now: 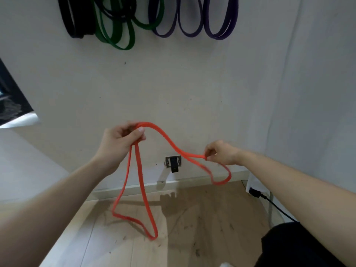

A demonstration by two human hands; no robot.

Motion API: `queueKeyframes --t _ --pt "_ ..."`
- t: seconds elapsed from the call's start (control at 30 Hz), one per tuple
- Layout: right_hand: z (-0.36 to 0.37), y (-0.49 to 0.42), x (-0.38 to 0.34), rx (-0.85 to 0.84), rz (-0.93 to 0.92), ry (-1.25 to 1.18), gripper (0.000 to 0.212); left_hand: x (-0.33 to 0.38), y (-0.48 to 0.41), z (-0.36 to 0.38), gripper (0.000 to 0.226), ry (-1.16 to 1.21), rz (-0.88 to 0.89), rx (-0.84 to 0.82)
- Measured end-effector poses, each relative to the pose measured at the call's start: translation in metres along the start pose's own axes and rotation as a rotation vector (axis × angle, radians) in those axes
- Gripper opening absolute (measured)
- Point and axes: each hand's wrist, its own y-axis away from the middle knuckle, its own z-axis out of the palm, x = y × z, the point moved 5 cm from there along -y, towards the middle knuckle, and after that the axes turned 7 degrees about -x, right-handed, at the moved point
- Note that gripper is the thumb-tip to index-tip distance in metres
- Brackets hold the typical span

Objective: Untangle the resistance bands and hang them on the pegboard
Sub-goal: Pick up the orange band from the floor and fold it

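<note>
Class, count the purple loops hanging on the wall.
3: left loop beside the green bands, middle loop, right loop, which looks doubled. Their tops are cut off, so more may be hidden.

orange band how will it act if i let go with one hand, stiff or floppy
Probably floppy: the orange band sags between the left hand and right hand and droops in loops below each. Likely light, since a fingertip pinch by the right hand holds its end up. Let go, that side would probably swing down toward the floor.
</note>
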Motion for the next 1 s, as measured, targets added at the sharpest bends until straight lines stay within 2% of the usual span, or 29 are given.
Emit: queueKeyframes --t 0.07,0.2,0.3,0.4,0.47,0.53,0.63,0.83,1.0 --pt "0.003 -0.001 -0.021 -0.045 -0.065 -0.073 0.021 0.010 -0.001 0.010 0.014 0.014 0.032 -0.031" --pt "-0.005 0.010 -0.095 -0.117 -0.318 -0.572 0.053 0.023 0.000 0.024 0.016 -0.121 0.084 -0.127" --pt "-0.011 0.017 -0.146 -0.056 -0.529 -0.788 0.039 0.031 0.002 0.026 0.019 -0.215 0.134 -0.197" --pt "-0.015 0.024 -0.162 0.120 -0.524 -0.698 0.029 0.036 0.003 0.019 0.020 -0.252 0.156 -0.197" --pt "-0.022 0.027 -0.166 0.214 -0.503 -0.469 0.033 0.033 0.002 0.013 0.022 -0.238 0.114 -0.200" --pt "-0.030 0.029 -0.172 0.300 -0.496 -0.224 0.027 0.029 0.002 0.009 0.025 -0.270 0.076 -0.228" --pt "-0.038 0.032 -0.175 0.401 -0.503 -0.104 0.017 0.024 0.003 0.004 0.024 -0.378 0.073 -0.258" --pt "-0.055 0.031 -0.152 0.551 -0.469 -0.393 0.009 0.010 0.010 0.007 0.017 -0.299 -0.015 -0.317" --pt "-0.055 0.034 -0.139 0.500 -0.437 -0.556 0.012 0.013 0.007 0.011 0.018 -0.276 -0.007 -0.246"
